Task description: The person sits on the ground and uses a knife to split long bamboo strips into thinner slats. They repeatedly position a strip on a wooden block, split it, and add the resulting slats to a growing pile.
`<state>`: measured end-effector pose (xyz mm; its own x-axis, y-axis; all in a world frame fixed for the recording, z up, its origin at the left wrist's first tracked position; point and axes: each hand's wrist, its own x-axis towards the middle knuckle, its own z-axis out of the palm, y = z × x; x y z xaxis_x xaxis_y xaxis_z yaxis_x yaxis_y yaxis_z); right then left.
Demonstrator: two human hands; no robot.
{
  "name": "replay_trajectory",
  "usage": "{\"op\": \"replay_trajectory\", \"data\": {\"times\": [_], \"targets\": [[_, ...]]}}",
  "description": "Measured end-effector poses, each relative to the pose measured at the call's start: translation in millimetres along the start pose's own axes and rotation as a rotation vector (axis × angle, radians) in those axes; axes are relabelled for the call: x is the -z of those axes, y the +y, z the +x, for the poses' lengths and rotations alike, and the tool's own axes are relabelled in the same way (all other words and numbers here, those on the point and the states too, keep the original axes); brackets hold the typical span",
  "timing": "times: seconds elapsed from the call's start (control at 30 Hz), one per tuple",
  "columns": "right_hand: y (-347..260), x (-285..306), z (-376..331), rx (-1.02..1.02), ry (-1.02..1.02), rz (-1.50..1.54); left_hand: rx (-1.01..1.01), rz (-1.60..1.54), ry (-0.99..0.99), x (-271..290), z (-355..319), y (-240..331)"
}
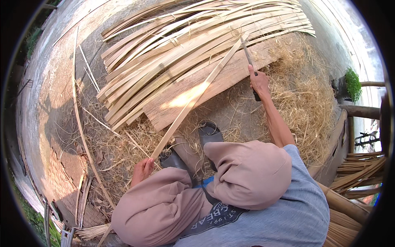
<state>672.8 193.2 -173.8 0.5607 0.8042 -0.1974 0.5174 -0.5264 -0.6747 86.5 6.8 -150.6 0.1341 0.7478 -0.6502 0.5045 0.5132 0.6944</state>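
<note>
My left hand (142,169) is closed round the near end of a long bamboo strip (193,100), beside my left knee. The strip slants away up and to the right, crossing over a wooden plank (214,85). In my right hand (260,81) is a knife (248,53), gripped by its dark handle, with the blade pointing away from me. The blade's far part lies close beside the strip's far end; whether they touch I cannot tell. Beyond the plank lies a wide layer of split bamboo strips (164,61), side by side.
Curled shavings (304,90) are heaped on the right and scattered round my dark sandals (175,159). A long thin strip (78,107) lies on the ground at left. Bundled strips (362,171) and a bamboo pole (343,201) are at lower right, with a green plant (352,84) above.
</note>
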Motion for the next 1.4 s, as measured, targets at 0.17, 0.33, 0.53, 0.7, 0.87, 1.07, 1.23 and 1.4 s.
{"op": "replay_trajectory", "data": {"times": [0.17, 0.33, 0.53, 0.7, 0.87, 1.07, 1.23, 1.4], "targets": [[-30, -59, -153, 0.408, -0.543, -0.286, 0.072, -0.065, -0.102, -7, 13, 36], [-5, -46, -130, 0.423, -0.324, -0.285, 0.060, -0.088, -0.135, -3, 2, 34], [-23, -17, -61, 0.280, -0.157, -0.226, 0.015, -0.144, -0.111, -6, 11, 24], [11, -43, -110, 0.547, -0.332, -0.338, 0.123, -0.114, -0.134, 1, -3, 30], [43, 27, 10, 0.064, 0.049, -0.188, 0.034, -0.134, -0.054, -4, 9, 42], [-27, -65, -152, 0.182, -0.465, -0.156, -0.297, 0.241, 0.233, -60, 46, 70], [-16, -72, -224, 0.652, -0.500, -0.306, -0.207, 0.342, 0.275, -63, 44, 70], [46, 21, -23, 0.093, 0.100, -0.175, -0.309, 0.299, 0.267, -66, 48, 78]]}}
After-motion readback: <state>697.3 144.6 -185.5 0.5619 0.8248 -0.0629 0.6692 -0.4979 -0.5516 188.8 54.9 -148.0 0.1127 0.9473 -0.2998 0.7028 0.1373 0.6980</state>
